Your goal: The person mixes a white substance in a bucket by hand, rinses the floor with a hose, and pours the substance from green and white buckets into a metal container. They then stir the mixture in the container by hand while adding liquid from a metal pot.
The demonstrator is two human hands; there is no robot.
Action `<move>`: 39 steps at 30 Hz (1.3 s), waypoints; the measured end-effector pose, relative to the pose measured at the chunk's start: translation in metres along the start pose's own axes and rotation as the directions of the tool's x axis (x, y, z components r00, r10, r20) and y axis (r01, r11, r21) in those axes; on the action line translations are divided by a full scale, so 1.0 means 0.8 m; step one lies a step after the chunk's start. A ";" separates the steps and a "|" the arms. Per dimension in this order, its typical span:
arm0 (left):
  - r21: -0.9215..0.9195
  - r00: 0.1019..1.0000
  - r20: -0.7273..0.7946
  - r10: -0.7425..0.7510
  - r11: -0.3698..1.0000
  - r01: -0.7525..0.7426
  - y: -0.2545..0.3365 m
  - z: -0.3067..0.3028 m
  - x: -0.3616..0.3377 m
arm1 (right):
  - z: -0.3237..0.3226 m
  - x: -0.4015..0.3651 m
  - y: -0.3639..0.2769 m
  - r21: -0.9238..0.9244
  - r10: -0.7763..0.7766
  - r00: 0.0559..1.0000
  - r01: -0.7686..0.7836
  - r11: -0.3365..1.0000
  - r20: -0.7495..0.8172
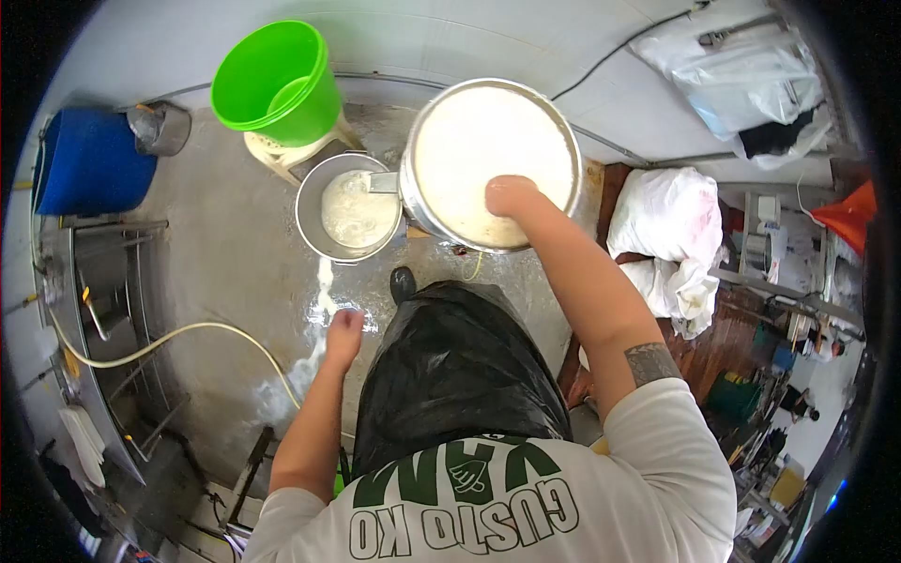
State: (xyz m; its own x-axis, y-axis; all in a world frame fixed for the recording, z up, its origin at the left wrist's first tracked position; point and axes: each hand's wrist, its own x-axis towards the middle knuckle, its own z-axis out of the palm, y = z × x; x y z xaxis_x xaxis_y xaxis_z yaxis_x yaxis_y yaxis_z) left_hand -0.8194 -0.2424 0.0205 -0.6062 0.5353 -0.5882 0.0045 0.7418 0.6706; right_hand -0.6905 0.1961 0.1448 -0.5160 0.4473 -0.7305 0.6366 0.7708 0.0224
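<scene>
Currently, the large metal vessel [588, 178] stands in front of the person, filled near its rim with pale, opaque liquid [455, 141]. The right hand [510, 194] is immersed in this liquid to about the wrist; its fingers are hidden, so whether they are spread, clenched or grasping cannot be told. The left hand [345, 324] is held over the wet floor [211, 249], apart from both vessels. Its fingers appear curled, no object is visible in it, and the degree of closure is unclear.

A short metal spout [383, 183] projects from the large vessel over the smaller metal pot [313, 199], which contains frothy liquid. A pale spill [326, 289] marks the floor near the pot. Beyond, a green bucket [328, 105] rests on a stool [270, 155].

Handling: the large vessel is probably very heavy, with a stiff wall and contents liable to slosh. Its wet rim is likely slippery; opposite sides of the rim are the suitable hold points. The pot should be lighter, gripped likewise and kept level.
</scene>
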 end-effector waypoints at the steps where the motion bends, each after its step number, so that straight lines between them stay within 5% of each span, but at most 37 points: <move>1: -0.096 0.998 0.044 0.038 0.995 -0.033 0.034 0.027 0.015 | -0.004 -0.004 0.000 0.015 -0.035 0.999 0.035 0.999 0.007; 5: -0.335 0.979 0.201 0.047 0.942 0.023 0.191 0.122 0.079 | -0.004 -0.010 0.001 0.099 -0.156 0.985 0.163 0.982 -0.077; 7: -0.769 0.971 0.235 -0.050 0.602 0.217 0.225 0.174 0.113 | -0.008 -0.014 0.001 0.173 -0.194 0.965 0.225 0.959 -0.179; 8: -0.755 0.966 0.254 -0.041 0.616 0.224 0.237 0.188 0.119 | -0.013 -0.019 0.004 0.198 -0.235 0.948 0.278 0.940 -0.213; 10: -0.909 0.911 0.406 0.072 0.130 0.395 0.270 0.203 0.126 | -0.019 -0.031 0.010 0.280 -0.263 0.923 0.341 0.898 -0.280; 12: -0.914 0.813 0.388 0.434 0.063 0.402 0.320 0.207 0.104 | -0.031 -0.071 0.022 0.313 -0.286 0.910 0.378 0.871 -0.301; 17: -0.955 0.890 0.293 0.350 0.057 0.292 0.359 0.223 0.105 | -0.011 -0.117 0.062 0.192 -0.235 0.860 0.351 0.916 -0.453; 21: -0.959 0.914 0.281 0.294 0.117 0.257 0.372 0.241 0.105 | 0.005 -0.086 0.068 0.307 -0.245 0.868 0.396 0.865 -0.431; 23: -0.961 0.922 0.270 0.276 0.131 0.242 0.378 0.241 0.111 | 0.003 -0.070 0.067 0.270 -0.360 0.856 0.471 0.840 -0.372; 30: -0.948 0.932 0.296 0.207 0.178 0.262 0.374 0.237 0.127 | 0.016 -0.006 0.033 0.219 -0.410 0.831 0.509 0.832 -0.375; 32: -0.939 0.931 0.319 0.176 0.190 0.286 0.361 0.232 0.124 | 0.009 -0.008 0.034 0.150 -0.444 0.861 0.487 0.860 -0.247; 39: -0.929 0.939 0.323 0.118 0.229 0.291 0.331 0.186 0.138 | 0.008 0.006 0.030 0.183 -0.466 0.869 0.492 0.851 -0.170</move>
State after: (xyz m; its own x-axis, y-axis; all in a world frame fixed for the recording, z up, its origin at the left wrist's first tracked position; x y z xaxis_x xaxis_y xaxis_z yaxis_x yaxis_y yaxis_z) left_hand -0.7668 0.0735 0.0657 -0.3115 0.7208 -0.6192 -0.9142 -0.0495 0.4023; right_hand -0.6739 0.2141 0.1374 -0.8418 0.1065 -0.5292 0.3928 0.7933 -0.4652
